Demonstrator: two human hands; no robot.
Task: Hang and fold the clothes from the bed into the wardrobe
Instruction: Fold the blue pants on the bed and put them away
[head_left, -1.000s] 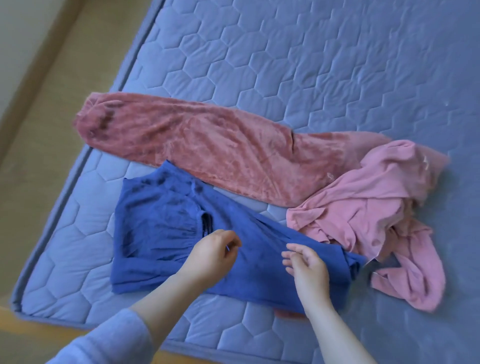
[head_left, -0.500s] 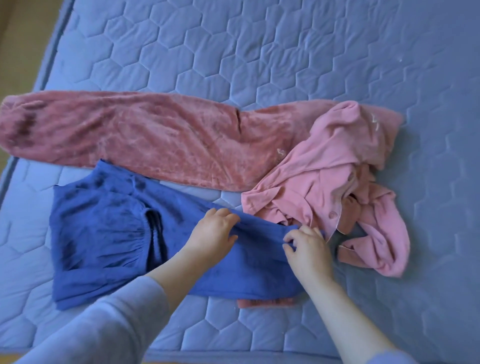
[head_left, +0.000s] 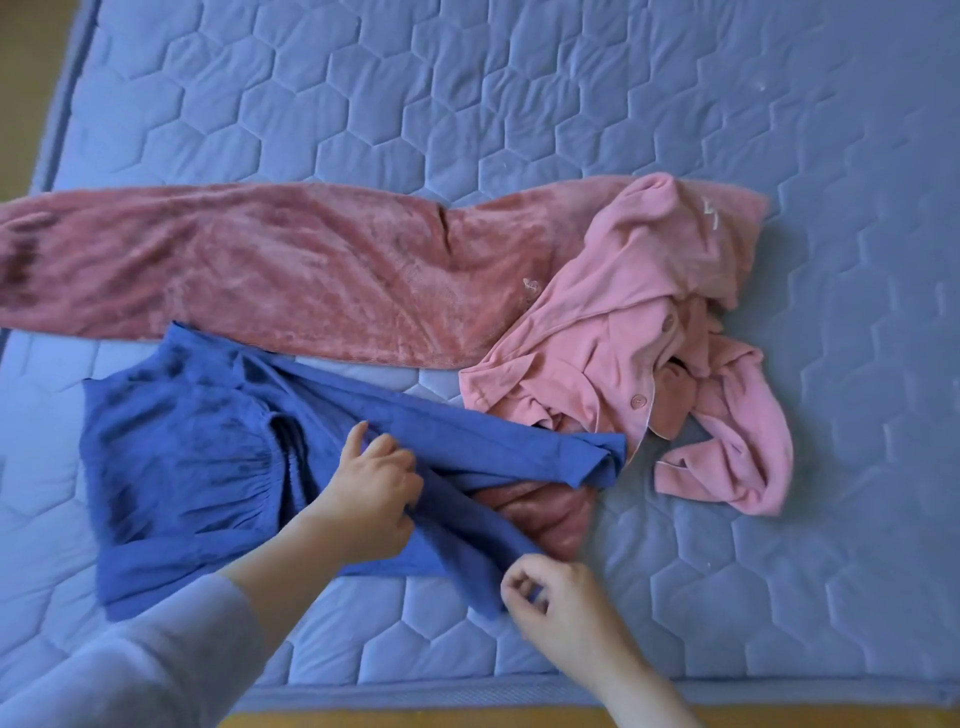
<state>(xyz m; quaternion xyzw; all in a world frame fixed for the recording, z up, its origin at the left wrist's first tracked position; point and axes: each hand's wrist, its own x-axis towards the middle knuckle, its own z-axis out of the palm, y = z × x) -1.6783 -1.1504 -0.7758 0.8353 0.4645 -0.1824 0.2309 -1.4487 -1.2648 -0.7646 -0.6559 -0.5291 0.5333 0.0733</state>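
Observation:
A blue garment lies flat on the near left of the mattress, one long part reaching right. My left hand rests on its middle with fingers curled over a fold of cloth. My right hand pinches the near corner of a lower blue flap, drawn toward the bed's front edge. A long dusty-red velvet garment stretches across behind it; a piece of the same red cloth shows under the blue. A crumpled light pink buttoned shirt lies to the right.
The quilted blue-grey mattress fills the view, bare at the back and right. Its front edge runs along the bottom, with wooden floor at the upper left and below the edge. No wardrobe is in view.
My right hand has pulled a blue flap down toward the front edge, uncovering red cloth beneath. My left hand slid slightly left on the blue garment. The camera has shifted right.

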